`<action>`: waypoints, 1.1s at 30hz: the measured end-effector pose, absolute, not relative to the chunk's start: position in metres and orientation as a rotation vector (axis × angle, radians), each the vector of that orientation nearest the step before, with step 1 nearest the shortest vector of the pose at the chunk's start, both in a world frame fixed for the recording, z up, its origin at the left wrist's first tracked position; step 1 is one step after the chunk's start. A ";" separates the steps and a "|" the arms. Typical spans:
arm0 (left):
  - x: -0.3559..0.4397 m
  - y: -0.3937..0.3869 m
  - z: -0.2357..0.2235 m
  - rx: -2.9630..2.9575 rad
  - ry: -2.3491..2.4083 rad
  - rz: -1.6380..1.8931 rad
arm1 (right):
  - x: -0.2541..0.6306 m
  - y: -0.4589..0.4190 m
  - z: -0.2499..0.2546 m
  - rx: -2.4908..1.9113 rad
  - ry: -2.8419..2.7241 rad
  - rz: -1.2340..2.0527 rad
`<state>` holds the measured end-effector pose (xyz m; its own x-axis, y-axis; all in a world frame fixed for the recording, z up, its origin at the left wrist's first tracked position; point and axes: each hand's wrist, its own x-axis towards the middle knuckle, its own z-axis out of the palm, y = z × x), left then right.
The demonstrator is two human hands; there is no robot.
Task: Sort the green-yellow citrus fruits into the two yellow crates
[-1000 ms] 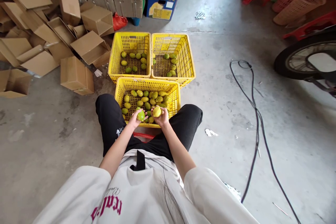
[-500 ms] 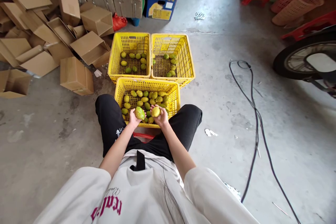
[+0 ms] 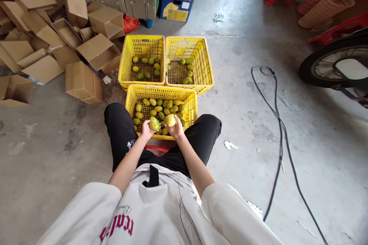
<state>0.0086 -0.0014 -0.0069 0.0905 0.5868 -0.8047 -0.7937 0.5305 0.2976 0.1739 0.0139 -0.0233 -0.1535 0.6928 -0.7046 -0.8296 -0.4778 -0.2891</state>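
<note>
My left hand (image 3: 146, 130) is closed round a green-yellow lemon (image 3: 154, 123), which faces up toward me. In my right hand (image 3: 177, 128) rests a yellower lemon (image 3: 170, 120), gripped by the fingers. Both hands are side by side over the near edge of a yellow plastic crate (image 3: 193, 103) between my knees. Several green and yellow lemons (image 3: 158, 108) lie on that crate's slatted floor; my hands hide some of them.
Beyond stand two more yellow crates, the left one (image 3: 122, 65) and the right one (image 3: 209, 65), each with several lemons. Cardboard boxes (image 3: 83, 82) are heaped at left. A black cable (image 3: 277, 113) lies on the floor at right, near a motorcycle wheel (image 3: 324, 63).
Both lemons have turned slightly in my hands, the right one now showing a paler face. The left lemon has shifted a little to the right. The crates have not moved.
</note>
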 end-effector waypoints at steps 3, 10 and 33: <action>0.010 -0.002 -0.008 -0.223 1.075 1.025 | 0.175 0.014 -0.025 -1.027 0.264 1.744; 0.011 -0.004 -0.002 -0.216 1.102 1.022 | 0.175 0.014 -0.022 -1.018 0.221 1.754; 0.006 -0.002 -0.001 -0.336 0.902 1.142 | 0.178 0.015 -0.017 -0.878 0.353 1.812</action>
<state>0.0057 -0.0022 -0.0015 0.1240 0.6367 -0.7611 -0.8877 0.4139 0.2016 0.1776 0.0149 -0.0173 -0.1871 0.6808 -0.7081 -0.8971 -0.4122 -0.1593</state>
